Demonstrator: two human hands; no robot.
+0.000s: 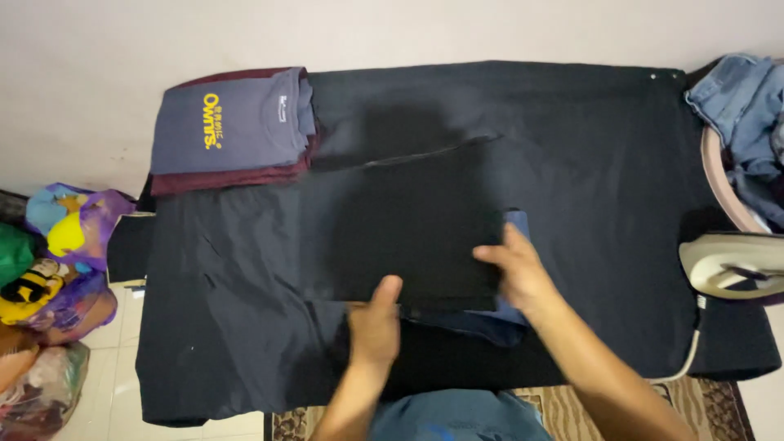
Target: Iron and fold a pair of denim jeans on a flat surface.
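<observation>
A black garment point(408, 220) lies folded flat on a black cloth-covered surface point(604, 163). My left hand point(376, 322) rests on its near edge, fingers together, thumb up. My right hand point(516, 269) presses on the garment's right edge, where a strip of blue fabric point(502, 322) shows from underneath. Neither hand visibly grips anything; both lie flat on the cloth.
A stack of folded shirts, grey on maroon point(233, 126), sits at the back left. An iron point(731, 265) with a white cord stands at the right. Denim clothes point(747, 114) fill a basket at the far right. Colourful bags point(57, 269) lie on the floor at left.
</observation>
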